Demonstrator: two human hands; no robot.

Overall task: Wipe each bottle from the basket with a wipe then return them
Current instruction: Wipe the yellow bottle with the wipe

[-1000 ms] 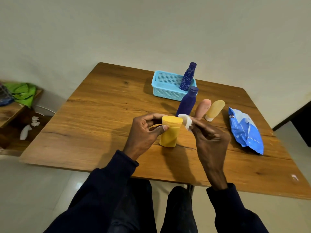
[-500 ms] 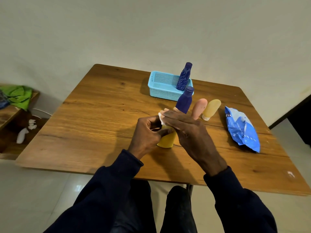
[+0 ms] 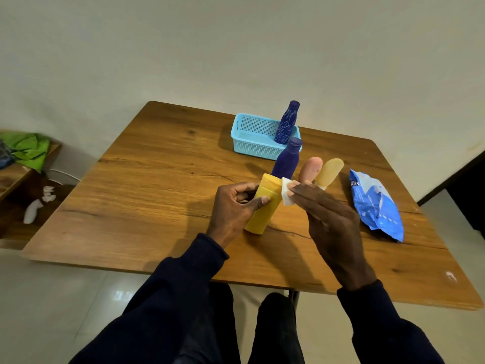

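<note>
Table: wooden top [image 3: 157,185] in front of a pale wall; both of your hands work over its near middle.
Left hand [image 3: 233,206]: fingers and thumb wrapped round the yellow bottle [image 3: 265,203] at mid-body.
Yellow bottle: long axis tilted, with the flat top away from you and leaning toward the right hand, base low near the table. Whether the base touches cannot be told.
Right hand [image 3: 330,219]: fingers nearly straight, tips pinching the wipe [image 3: 287,191].
Wipe: small white fold at the bottle's upper right edge, touching it or just off it.
Key relation: the bottle lies directly left of your right fingertips, and its top end is the nearer one. Judged next stroke: along the long axis, from the top toward the base, with the left hand turning the bottle.
Beyond right fingertips: plain blue bottle [image 3: 287,160], pink bottle [image 3: 311,168] and pale bottle [image 3: 329,170], side by side.
Basket [image 3: 252,137]: farther beyond, holding one patterned bottle [image 3: 286,122] at its right end.
Pack [image 3: 375,203]: flat on the table, right of your right hand.
Progress: four bottles out and one in the basket; judged well short of done.
Risk: a wide right-hand sweep could knock the bottles just beyond it.
</note>
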